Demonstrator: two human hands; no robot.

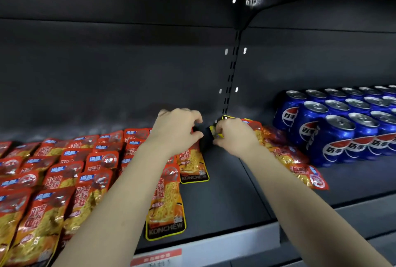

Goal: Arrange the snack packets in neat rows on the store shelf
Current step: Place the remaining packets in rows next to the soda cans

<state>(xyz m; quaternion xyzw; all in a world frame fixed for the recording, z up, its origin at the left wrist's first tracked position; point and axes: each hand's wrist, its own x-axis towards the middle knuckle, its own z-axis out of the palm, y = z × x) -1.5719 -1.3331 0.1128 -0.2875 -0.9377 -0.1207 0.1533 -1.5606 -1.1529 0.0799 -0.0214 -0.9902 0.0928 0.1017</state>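
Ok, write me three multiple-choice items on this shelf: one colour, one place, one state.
1. The flat red-and-orange foil snack packets have a bottom border of: A) yellow B) green C) white.
2. The shiny blue metal drink cans stand: A) left of the packets B) right of the packets C) behind the packets.
3. The right hand: A) lies flat B) pinches a packet's edge C) grips a can.
Key: A, yellow lines the black KONCHEW strip; B, the cans sit beyond the rightmost packet; B, its fingers curl round a yellow-edged packet.
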